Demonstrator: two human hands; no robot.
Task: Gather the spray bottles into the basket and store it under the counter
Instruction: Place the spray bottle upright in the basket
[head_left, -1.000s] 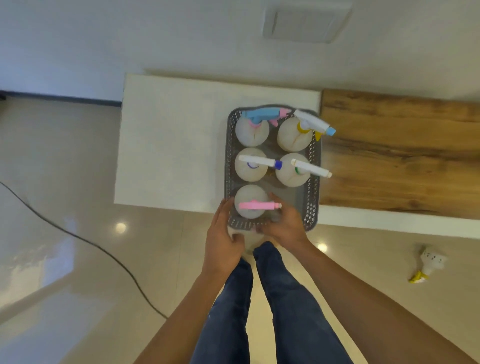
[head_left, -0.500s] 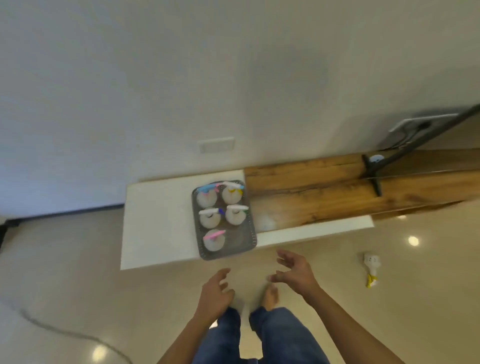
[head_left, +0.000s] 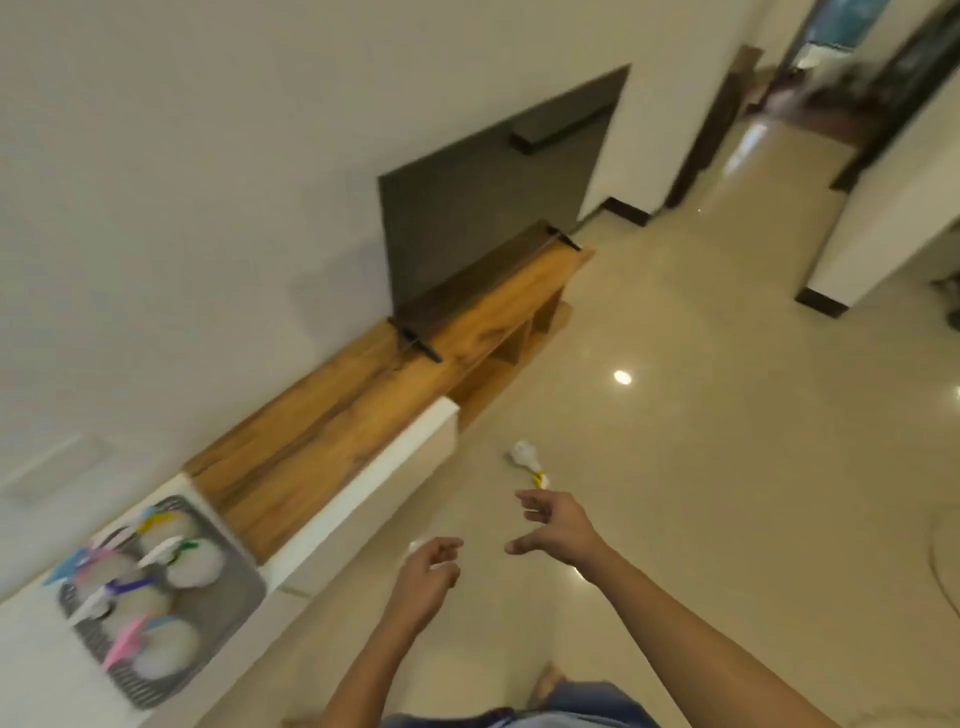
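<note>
A grey mesh basket (head_left: 228, 587) stands on the white counter (head_left: 31, 654) at the lower left, holding several white spray bottles (head_left: 192, 564) with coloured nozzles. One more white spray bottle (head_left: 525, 455) with a yellow collar lies on its side on the floor. My right hand (head_left: 553, 525) hovers just below that bottle, fingers spread, holding nothing. My left hand (head_left: 423, 582) hangs over the floor to the right of the counter, fingers loosely curled and empty. The picture is motion-blurred.
A wooden low cabinet (head_left: 395, 384) runs along the wall beyond the white counter, with a dark TV screen (head_left: 483, 208) standing on it. Glossy beige floor tiles (head_left: 727, 415) stretch to the right towards a doorway. My jeans and a bare foot (head_left: 545, 686) show at the bottom.
Both hands have let go of the basket, which stays on the counter. The view has swung right, and my right hand has reached towards the bottle lying on the floor.
</note>
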